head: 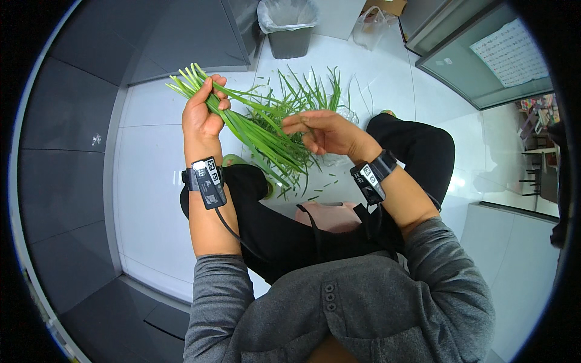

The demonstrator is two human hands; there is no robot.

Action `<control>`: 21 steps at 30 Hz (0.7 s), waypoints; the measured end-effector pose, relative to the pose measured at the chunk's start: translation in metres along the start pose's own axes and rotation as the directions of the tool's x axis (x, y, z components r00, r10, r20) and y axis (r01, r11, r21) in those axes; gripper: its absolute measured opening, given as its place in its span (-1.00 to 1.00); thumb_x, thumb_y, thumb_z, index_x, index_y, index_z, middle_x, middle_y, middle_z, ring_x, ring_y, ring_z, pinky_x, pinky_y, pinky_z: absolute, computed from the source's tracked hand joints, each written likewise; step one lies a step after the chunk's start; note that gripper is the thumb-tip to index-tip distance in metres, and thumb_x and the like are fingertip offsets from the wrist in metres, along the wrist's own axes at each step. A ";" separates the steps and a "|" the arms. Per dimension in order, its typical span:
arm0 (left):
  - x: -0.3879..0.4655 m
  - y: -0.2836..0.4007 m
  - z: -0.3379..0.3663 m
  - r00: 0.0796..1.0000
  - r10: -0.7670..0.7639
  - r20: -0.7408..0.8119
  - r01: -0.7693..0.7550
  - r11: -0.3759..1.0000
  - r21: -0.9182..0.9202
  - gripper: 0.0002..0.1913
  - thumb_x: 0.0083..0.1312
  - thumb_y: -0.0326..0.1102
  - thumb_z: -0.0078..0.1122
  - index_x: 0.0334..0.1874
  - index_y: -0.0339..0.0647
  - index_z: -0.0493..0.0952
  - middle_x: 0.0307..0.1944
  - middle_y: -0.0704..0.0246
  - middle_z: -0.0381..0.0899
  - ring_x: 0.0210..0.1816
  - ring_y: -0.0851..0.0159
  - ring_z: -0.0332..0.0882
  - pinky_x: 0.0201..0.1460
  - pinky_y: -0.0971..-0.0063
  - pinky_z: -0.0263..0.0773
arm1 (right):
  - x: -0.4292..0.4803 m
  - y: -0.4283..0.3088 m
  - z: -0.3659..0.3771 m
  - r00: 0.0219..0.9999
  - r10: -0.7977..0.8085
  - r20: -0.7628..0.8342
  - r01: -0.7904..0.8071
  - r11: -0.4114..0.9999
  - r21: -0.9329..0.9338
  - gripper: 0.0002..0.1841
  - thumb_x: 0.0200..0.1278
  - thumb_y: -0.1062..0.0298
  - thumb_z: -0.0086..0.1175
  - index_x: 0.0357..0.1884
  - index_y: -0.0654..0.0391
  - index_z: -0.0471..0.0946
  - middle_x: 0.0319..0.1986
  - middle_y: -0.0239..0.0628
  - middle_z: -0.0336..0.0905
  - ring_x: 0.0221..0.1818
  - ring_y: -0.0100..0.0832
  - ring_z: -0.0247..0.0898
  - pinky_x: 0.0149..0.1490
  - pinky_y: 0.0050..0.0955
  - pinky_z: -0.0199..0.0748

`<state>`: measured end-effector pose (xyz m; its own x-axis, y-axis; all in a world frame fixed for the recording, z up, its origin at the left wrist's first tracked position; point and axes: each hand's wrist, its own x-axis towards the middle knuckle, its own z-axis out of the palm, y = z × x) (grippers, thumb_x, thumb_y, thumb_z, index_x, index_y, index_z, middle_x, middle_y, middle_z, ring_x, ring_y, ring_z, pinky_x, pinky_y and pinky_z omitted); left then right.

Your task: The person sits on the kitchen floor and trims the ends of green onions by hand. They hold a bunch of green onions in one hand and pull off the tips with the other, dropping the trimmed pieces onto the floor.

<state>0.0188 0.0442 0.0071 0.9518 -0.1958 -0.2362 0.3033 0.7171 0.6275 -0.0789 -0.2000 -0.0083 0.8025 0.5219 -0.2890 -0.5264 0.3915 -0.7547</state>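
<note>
A bunch of long green garlic chives [254, 131] is gripped near its pale stem ends by my left hand [206, 106], its leaves slanting down to the right. Beside the leafy part, my right hand [333, 131] has its fingers bent and partly spread; whether a thin leaf lies between them I cannot tell. Under and behind the bunch, a heap of loose green leaves and trimmings [313, 93] lies on the white tiled floor, partly hidden by the bunch and my right hand. Clear plastic [347, 113] shows at the heap's right side.
A grey bin with a liner [290, 38] stands at the top, with a plastic bag [370, 29] to its right. Dark cabinets [68, 104] line the left. A pink stool [329, 218] is between my legs. A glass door [481, 59] is at the upper right.
</note>
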 end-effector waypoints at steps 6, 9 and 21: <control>0.010 0.001 -0.010 0.993 0.032 -0.110 -0.030 0.999 0.017 -0.85 0.23 -0.39 -0.01 -0.25 -0.35 0.41 -0.35 0.22 0.52 -0.53 0.42 0.34 -0.59 0.62 0.22 | 0.005 0.010 -0.016 0.971 0.101 0.216 -0.142 0.973 0.184 -0.63 0.31 0.26 -0.25 -0.04 0.37 0.36 -0.17 0.14 0.45 -0.73 -0.50 0.27 -0.69 -0.66 0.16; 0.016 0.001 -0.017 0.986 0.066 -0.155 -0.061 0.998 0.034 -0.85 0.25 -0.39 -0.05 -0.26 -0.35 0.41 -0.34 0.21 0.52 -0.54 0.41 0.34 -0.60 0.62 0.22 | -0.002 0.011 -0.030 0.968 0.145 0.204 -0.186 0.962 0.201 -0.63 0.32 0.26 -0.27 -0.06 0.39 0.37 -0.19 0.21 0.44 -0.74 -0.50 0.26 -0.69 -0.66 0.18; 0.013 0.006 -0.016 0.969 0.108 -0.221 -0.102 0.994 0.037 -0.85 0.28 -0.38 -0.10 -0.29 -0.35 0.41 -0.35 0.24 0.51 -0.55 0.43 0.31 -0.58 0.62 0.23 | -0.023 0.009 -0.035 0.977 0.158 0.141 -0.168 0.984 0.055 -0.69 0.24 0.42 -0.21 -0.07 0.42 0.38 -0.29 0.15 0.48 -0.74 -0.58 0.25 -0.68 -0.71 0.15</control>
<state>0.0327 0.0570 -0.0042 0.9449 0.0353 -0.3255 0.2061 0.7083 0.6752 -0.0923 -0.2351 -0.0290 0.6612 0.6792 -0.3187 -0.6681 0.3398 -0.6620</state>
